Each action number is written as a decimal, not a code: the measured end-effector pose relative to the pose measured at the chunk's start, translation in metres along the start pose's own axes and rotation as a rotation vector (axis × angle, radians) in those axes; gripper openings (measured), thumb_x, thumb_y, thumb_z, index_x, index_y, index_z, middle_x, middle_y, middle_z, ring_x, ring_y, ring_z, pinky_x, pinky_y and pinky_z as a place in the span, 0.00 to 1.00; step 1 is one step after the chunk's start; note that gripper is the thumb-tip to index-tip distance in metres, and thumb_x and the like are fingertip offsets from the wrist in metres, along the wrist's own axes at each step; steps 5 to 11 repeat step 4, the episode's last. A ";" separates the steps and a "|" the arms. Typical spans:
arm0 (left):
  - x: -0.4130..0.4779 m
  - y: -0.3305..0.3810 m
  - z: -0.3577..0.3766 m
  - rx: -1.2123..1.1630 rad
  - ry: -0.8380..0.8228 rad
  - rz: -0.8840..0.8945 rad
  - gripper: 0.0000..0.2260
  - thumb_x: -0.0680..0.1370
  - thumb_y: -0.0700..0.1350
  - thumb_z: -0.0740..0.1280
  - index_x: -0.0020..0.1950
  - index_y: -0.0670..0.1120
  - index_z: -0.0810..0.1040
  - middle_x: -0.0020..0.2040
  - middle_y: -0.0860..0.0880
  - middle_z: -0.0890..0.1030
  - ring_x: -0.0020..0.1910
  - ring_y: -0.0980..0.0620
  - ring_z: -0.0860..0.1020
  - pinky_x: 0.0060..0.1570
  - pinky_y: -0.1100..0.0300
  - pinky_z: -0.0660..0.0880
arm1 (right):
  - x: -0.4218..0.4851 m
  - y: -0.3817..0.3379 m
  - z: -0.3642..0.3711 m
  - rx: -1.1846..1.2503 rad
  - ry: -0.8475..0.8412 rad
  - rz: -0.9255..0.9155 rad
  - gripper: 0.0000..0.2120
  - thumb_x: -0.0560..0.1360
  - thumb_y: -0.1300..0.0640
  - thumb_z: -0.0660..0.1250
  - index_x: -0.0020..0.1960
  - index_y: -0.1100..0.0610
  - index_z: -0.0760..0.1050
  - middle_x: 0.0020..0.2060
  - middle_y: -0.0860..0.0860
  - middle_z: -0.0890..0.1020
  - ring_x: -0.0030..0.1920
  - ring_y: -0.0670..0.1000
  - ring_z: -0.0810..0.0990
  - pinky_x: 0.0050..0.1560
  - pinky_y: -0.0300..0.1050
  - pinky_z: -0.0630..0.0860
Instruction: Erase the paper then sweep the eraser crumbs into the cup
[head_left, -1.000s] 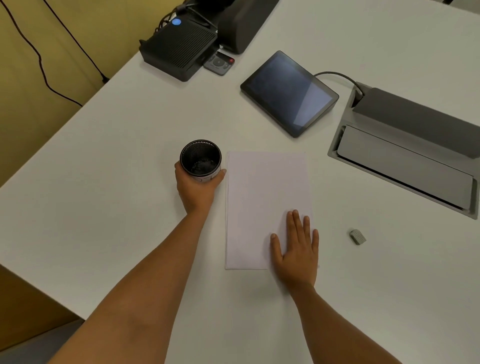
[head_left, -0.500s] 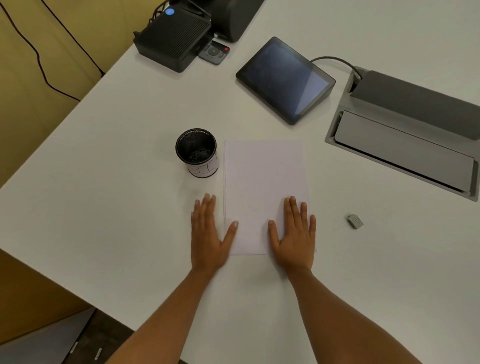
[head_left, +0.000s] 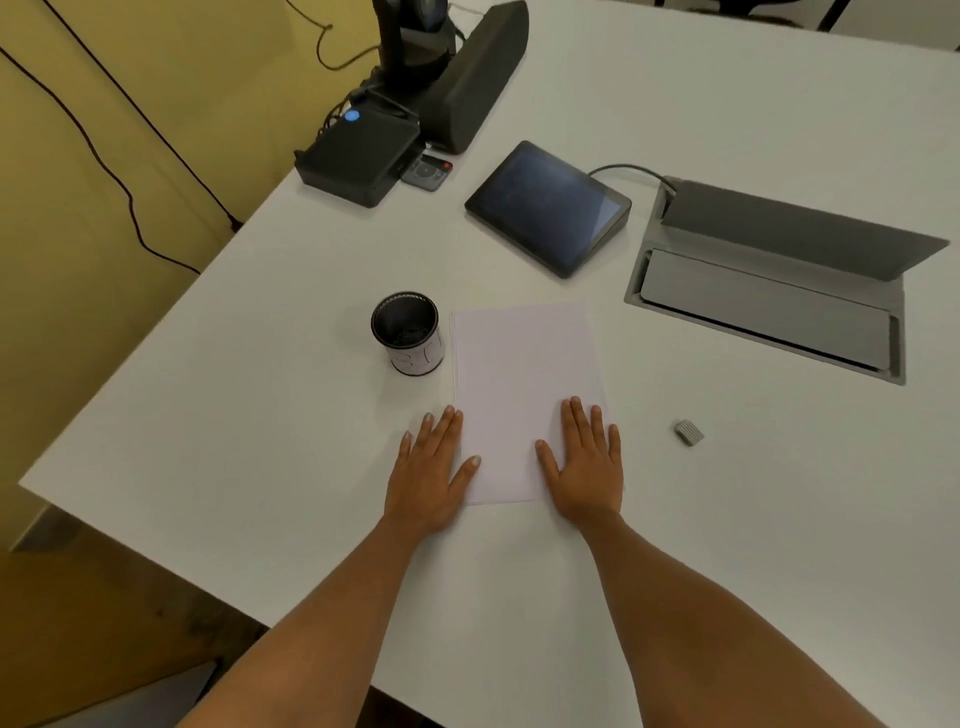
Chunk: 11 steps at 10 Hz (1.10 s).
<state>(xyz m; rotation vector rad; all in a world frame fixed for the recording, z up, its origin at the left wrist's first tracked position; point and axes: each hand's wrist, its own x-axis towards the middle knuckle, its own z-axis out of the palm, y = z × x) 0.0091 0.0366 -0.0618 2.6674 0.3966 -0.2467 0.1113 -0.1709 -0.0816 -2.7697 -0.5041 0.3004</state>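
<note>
We rest our left hand (head_left: 428, 475) and right hand (head_left: 587, 467) flat, fingers spread, grasping nothing, on the paper's (head_left: 524, 384) near corners; white table (head_left: 234, 415), yellow wall (head_left: 78, 156) beyond the cup (head_left: 408, 332).

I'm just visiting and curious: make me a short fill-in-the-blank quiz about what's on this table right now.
1. The cup stands just to the ______ of the paper.
2. The small grey eraser lies on the table, nearest the person's ______ hand.
3. Both the left hand and the right hand lie ______ with fingers spread, holding nothing.
4. The screen of the tablet is ______.

Missing words: left; right; flat; dark
</note>
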 end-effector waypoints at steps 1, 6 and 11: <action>0.000 0.017 -0.028 0.036 0.052 0.049 0.35 0.77 0.70 0.35 0.82 0.55 0.41 0.80 0.59 0.41 0.80 0.56 0.39 0.80 0.51 0.40 | 0.001 -0.012 -0.021 0.059 0.028 -0.021 0.35 0.78 0.34 0.37 0.80 0.51 0.42 0.80 0.45 0.47 0.78 0.48 0.39 0.77 0.49 0.35; 0.030 0.068 -0.127 0.125 0.263 0.158 0.35 0.78 0.69 0.35 0.81 0.53 0.37 0.81 0.54 0.39 0.80 0.52 0.37 0.79 0.49 0.38 | -0.002 -0.077 -0.145 0.576 0.280 -0.118 0.35 0.76 0.28 0.42 0.78 0.41 0.44 0.78 0.39 0.47 0.79 0.45 0.44 0.78 0.57 0.45; 0.030 0.068 -0.127 0.125 0.263 0.158 0.35 0.78 0.69 0.35 0.81 0.53 0.37 0.81 0.54 0.39 0.80 0.52 0.37 0.79 0.49 0.38 | -0.002 -0.077 -0.145 0.576 0.280 -0.118 0.35 0.76 0.28 0.42 0.78 0.41 0.44 0.78 0.39 0.47 0.79 0.45 0.44 0.78 0.57 0.45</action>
